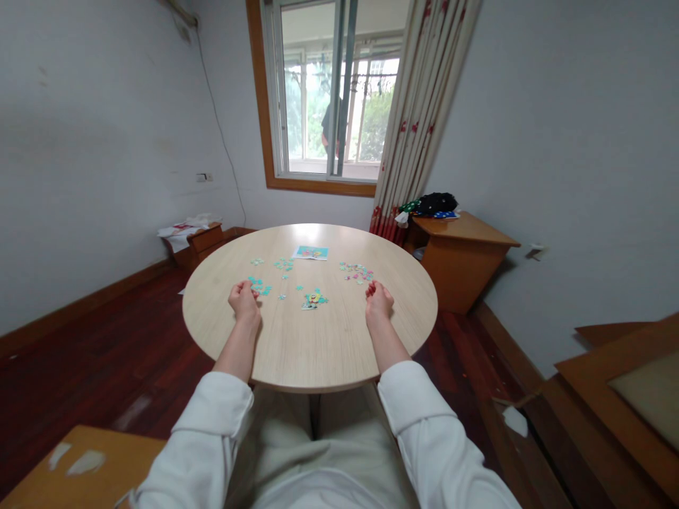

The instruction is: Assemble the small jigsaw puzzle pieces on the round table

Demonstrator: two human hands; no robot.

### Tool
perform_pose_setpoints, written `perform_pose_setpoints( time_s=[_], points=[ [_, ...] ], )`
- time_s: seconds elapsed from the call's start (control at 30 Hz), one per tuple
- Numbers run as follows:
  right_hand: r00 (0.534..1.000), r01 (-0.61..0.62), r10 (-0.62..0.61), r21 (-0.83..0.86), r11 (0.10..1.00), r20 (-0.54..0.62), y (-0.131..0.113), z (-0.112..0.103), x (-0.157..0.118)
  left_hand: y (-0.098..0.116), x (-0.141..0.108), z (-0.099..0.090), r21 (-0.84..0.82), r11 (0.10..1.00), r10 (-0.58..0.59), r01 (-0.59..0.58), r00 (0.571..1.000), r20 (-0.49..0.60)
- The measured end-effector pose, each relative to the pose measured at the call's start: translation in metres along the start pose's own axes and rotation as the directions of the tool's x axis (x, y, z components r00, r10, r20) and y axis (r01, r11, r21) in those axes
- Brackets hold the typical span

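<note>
Jigsaw puzzle pieces lie in small groups on a round wooden table (318,353). At the left, my left hand (245,300) rests with curled fingers against a group of teal puzzle pieces (260,286). My right hand (378,300) is also closed, just in front of a pink and pale group of puzzle pieces (357,271). Whatever either hand may hold is too small or hidden to make out. Between the hands sits a partly joined puzzle section (315,300) with yellow and teal on it. Farther back lies a picture card (311,252).
More teal puzzle pieces (283,264) lie left of the card. Behind the table at right, a wooden cabinet (467,244) carries dark cloth (438,204). Papers (191,225) top a low cabinet at left. Beyond the window (312,106) a person stands, partly hidden by its frame.
</note>
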State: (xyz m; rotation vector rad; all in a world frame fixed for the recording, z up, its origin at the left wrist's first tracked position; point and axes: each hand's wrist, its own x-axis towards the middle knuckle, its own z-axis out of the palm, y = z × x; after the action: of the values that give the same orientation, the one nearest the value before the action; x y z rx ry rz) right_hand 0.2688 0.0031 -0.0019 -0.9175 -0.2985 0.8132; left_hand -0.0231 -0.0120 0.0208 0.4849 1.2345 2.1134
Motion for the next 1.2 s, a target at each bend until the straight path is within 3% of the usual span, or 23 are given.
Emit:
perform_pose_setpoints(
  time_s=[0.27,0.43,0.77,1.2],
  points=[
    [0.998,0.055,-0.055,-0.018,0.998,0.016,0.004,-0.002,0.001,-0.003,0.002,0.0,-0.005,1.0,0.017,-0.017,1.0,0.006],
    [0.993,0.088,-0.081,-0.083,0.993,0.083,0.006,-0.005,0.003,-0.004,0.003,0.0,0.002,0.999,0.041,-0.041,0.999,0.033],
    [1.0,0.005,-0.003,-0.046,0.999,0.03,0.001,-0.003,0.0,-0.007,0.005,0.001,-0.05,0.999,0.017,-0.017,1.0,0.005],
    [0.994,0.032,-0.022,-0.09,0.995,0.109,0.004,-0.005,0.005,-0.011,0.008,-0.002,-0.005,1.0,0.027,-0.026,1.0,0.016]
  ],
)
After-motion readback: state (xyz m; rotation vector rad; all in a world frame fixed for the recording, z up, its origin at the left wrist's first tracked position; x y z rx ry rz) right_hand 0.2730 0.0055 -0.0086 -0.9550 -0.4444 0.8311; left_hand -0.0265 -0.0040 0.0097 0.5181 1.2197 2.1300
